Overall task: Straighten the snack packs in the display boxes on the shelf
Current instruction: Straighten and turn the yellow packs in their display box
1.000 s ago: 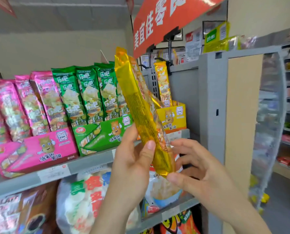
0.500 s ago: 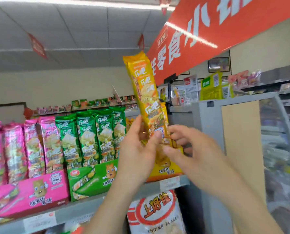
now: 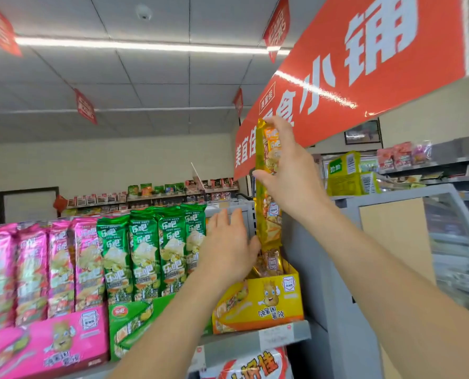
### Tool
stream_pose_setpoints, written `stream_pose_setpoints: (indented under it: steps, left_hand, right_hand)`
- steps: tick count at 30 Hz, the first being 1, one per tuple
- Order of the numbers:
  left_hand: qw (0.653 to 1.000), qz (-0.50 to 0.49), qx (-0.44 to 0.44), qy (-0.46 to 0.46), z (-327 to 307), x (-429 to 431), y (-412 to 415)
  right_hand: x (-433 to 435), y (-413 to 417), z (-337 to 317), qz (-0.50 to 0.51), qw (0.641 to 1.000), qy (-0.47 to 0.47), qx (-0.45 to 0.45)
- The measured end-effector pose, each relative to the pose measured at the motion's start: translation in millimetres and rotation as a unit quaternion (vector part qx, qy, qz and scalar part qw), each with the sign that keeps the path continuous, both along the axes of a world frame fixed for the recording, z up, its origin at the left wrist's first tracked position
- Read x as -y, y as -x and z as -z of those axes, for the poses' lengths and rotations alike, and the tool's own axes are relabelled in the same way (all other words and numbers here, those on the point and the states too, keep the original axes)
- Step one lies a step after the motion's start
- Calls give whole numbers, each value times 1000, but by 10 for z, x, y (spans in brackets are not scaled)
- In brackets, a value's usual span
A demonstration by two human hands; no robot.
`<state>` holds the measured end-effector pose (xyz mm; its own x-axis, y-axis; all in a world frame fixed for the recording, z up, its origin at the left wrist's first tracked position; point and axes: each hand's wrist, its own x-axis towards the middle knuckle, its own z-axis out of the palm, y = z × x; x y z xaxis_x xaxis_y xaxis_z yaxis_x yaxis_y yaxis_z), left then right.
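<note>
Three display boxes: pink, green and yellow, side by side on the shelf.
My right hand: fingers and thumb curl round the upper part of a yellow snack pack and grip it.
Yellow snack pack: upright above the yellow box, its lower end just over another pack standing in that box.
My left hand: fingers straight and together, holding nothing, in front of the rightmost green packs; thumb at the yellow pack's lower left edge.
Green packs: upright in a row in the green box.
Pink packs: upright in the pink box.
Overhead: red banner with white characters.
</note>
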<state>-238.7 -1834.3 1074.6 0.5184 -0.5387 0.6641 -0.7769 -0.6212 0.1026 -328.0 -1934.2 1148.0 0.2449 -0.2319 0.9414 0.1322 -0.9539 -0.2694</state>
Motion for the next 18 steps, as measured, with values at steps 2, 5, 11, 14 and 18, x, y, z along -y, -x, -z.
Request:
stream_pose_setpoints:
  steps: [2, 5, 11, 14, 18]
  left_hand:
    - [995, -61, -13, -73, -33, 81, -54]
    - [983, -112, -49, -138, -27, 184, -108]
    - [987, -107, 23, -121, 30, 239, -199]
    - [994, -76, 40, -61, -16, 226, -222]
    - [992, 60, 54, 93, -116, 208, -126]
  right_hand:
    - [-5, -146, 25, 4, 1000, -13, -12]
    - [19, -354, 183, 15, 997, -44, -55]
    - [192, -529, 617, 19, 990, -106, -89]
    - [249, -540, 688, 12, 987, -130, -94]
    - [251, -575, 829, 44, 975, -163, -147]
